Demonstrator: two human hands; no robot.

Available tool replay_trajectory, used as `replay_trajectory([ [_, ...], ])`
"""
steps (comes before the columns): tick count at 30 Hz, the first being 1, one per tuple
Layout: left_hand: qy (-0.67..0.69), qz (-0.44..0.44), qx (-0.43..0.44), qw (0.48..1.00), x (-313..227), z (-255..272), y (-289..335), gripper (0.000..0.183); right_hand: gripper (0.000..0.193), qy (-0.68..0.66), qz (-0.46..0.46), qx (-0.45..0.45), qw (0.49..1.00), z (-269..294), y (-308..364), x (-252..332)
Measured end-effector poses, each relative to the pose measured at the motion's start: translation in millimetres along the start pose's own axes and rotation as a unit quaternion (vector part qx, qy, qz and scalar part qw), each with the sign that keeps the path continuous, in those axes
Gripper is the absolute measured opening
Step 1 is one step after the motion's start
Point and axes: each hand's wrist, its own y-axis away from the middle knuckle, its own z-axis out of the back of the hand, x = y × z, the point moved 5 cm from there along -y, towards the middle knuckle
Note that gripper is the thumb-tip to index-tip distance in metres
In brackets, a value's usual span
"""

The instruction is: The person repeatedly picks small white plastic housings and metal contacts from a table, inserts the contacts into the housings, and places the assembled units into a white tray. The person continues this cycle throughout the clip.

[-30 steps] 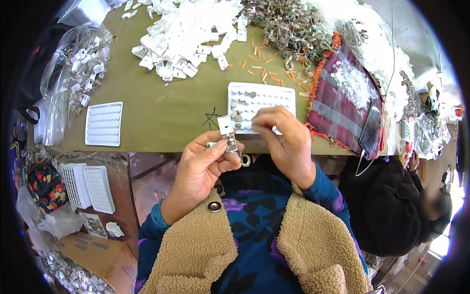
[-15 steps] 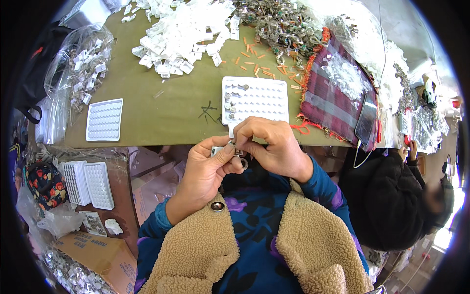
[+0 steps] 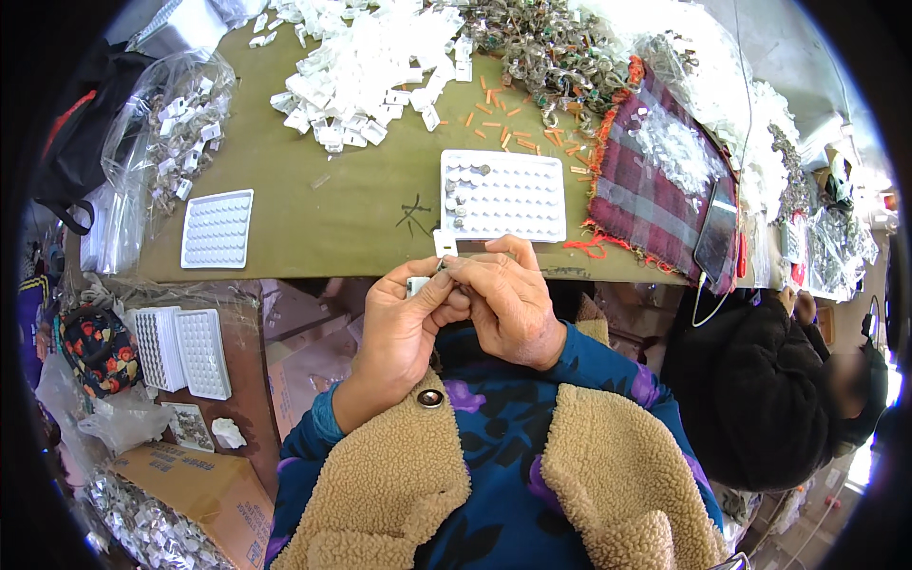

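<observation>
My left hand (image 3: 394, 318) and my right hand (image 3: 513, 309) meet at the fingertips, just in front of the table's near edge. Both are closed in a pinch. A small flat white plastic piece (image 3: 445, 243) with a dark slot sticks up from between the fingertips. Against my left fingers lies another small white piece (image 3: 415, 285), partly covered by them. What my right fingertips grip is hidden behind them. Beyond my hands, a white tray (image 3: 521, 196) of small wells lies on the green tabletop, with several round metal parts in its left side.
Heaped at the back are white plastic pieces (image 3: 356, 81) and metal parts (image 3: 556, 57). Orange strips (image 3: 508, 119) lie scattered. To the right are a plaid cloth (image 3: 636, 195) and a phone (image 3: 717, 228); left, another tray (image 3: 217, 230) and a plastic bag (image 3: 180, 133). A co-worker (image 3: 760, 389) sits at right.
My right hand has turned and come lower, its fingers folding in against my left fingertips. The metal ring seen beneath the fingers earlier is hidden now. The whole view has shifted slightly.
</observation>
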Motion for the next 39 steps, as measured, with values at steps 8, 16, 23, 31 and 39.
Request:
replay_trajectory([
  [8,-0.014,-0.037,-0.008,0.999,-21,-7,-3,0.016,0.052,-0.156,-0.150,0.076,0.973,5,-3,3],
  [16,-0.100,-0.008,0.040,0.994,-22,-23,7,0.011,0.033,-0.446,-0.371,-0.056,0.813,13,-3,-17],
  [23,-0.210,-0.006,0.023,0.977,-7,-23,1,0.008,0.017,-0.376,-0.414,0.030,0.829,5,0,-28],
  [31,-0.233,-0.048,0.056,0.970,-2,-33,-2,0.035,0.012,-0.375,-0.426,0.034,0.823,13,6,-31],
  [39,-0.175,0.046,0.039,0.983,8,-38,-4,0.028,0.010,-0.284,-0.430,0.017,0.857,25,16,-34],
])
